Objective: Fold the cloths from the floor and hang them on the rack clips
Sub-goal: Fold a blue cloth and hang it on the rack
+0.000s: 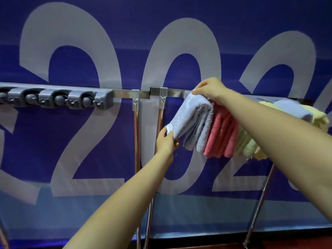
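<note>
Head view: hanging step in hand. The right hand (209,88) pinches the folded blue cloth (193,123) at the rack rail (177,91), beside a pink cloth (221,135); the left hand (166,141) grips its lower corner. Next move likely calls for seating the top fold in a clip, which I cannot see here.

Open room is left at frame centre between the grey clip holder (59,99) and the hung cloths (221,133), crossed only by two chrome uprights (136,133).
</note>
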Tool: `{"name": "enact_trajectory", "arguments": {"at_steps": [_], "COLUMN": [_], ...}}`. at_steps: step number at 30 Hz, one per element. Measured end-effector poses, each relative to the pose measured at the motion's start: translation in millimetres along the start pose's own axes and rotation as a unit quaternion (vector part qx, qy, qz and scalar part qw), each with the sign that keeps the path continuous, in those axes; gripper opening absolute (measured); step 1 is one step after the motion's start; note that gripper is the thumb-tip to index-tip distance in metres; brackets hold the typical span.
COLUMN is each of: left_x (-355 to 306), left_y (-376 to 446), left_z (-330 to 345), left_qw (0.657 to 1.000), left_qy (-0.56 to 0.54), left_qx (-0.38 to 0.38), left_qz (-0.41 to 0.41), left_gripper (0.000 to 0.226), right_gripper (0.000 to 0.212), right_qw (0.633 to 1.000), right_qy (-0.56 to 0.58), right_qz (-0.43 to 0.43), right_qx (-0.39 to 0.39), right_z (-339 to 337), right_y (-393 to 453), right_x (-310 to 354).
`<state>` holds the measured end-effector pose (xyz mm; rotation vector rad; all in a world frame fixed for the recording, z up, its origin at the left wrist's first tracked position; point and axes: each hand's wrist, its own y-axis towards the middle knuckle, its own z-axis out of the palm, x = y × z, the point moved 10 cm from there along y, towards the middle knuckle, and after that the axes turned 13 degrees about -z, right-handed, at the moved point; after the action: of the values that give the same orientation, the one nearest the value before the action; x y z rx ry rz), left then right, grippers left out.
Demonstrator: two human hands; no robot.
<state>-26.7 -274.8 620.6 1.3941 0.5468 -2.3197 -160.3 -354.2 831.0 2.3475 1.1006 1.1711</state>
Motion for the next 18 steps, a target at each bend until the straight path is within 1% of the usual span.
{"name": "enact_trajectory", "arguments": {"at_steps": [2, 4, 7, 9, 11, 13, 14, 15, 16, 18], "left_x": [8, 19, 26, 23, 19, 12, 9, 6, 5, 7], "left_y": [-1, -2, -7, -11, -10, -15, -19, -27, -36, -38], "left_z": [-1, 2, 8, 11, 15, 27, 34, 41, 45, 41], "left_qw": [1.000, 0.999, 0.992, 0.983, 0.964, 0.921, 0.904, 0.905, 0.914, 0.935], "left_qy": [0.018, 0.045, 0.116, 0.181, 0.264, 0.389, 0.428, 0.424, 0.404, 0.351], "left_qx": [0.004, 0.024, 0.043, 0.033, 0.003, -0.009, -0.008, 0.003, 0.021, 0.024], "left_qz": [-0.004, -0.011, -0.005, 0.004, -0.008, -0.021, -0.018, -0.018, -0.025, -0.045], "left_gripper": [0.035, 0.038, 0.042, 0.048, 0.043, 0.021, 0.014, 0.017, 0.025, 0.042], "right_gripper": [0.010, 0.011, 0.019, 0.022, 0.025, 0.029, 0.030, 0.033, 0.035, 0.039], "right_qw": [1.000, 0.998, 0.995, 0.995, 0.996, 0.997, 0.998, 0.998, 0.998, 0.999], "right_qy": [0.007, -0.002, -0.046, -0.044, -0.026, 0.003, 0.019, 0.034, 0.044, 0.041], "right_qz": [-0.020, -0.040, -0.054, -0.052, -0.049, -0.048, -0.047, -0.041, -0.032, -0.020], "right_qx": [-0.023, -0.048, -0.066, -0.071, -0.068, -0.052, -0.041, -0.030, -0.025, -0.026], "right_z": [0, -3, -11, -13, -11, -5, -1, 3, 5, 6], "right_y": [-4, -8, -18, -26, -36, -45, -50, -54, -59, -68], "right_x": [-4, -3, 0, -2, -3, -1, 1, 1, 0, -2]}}
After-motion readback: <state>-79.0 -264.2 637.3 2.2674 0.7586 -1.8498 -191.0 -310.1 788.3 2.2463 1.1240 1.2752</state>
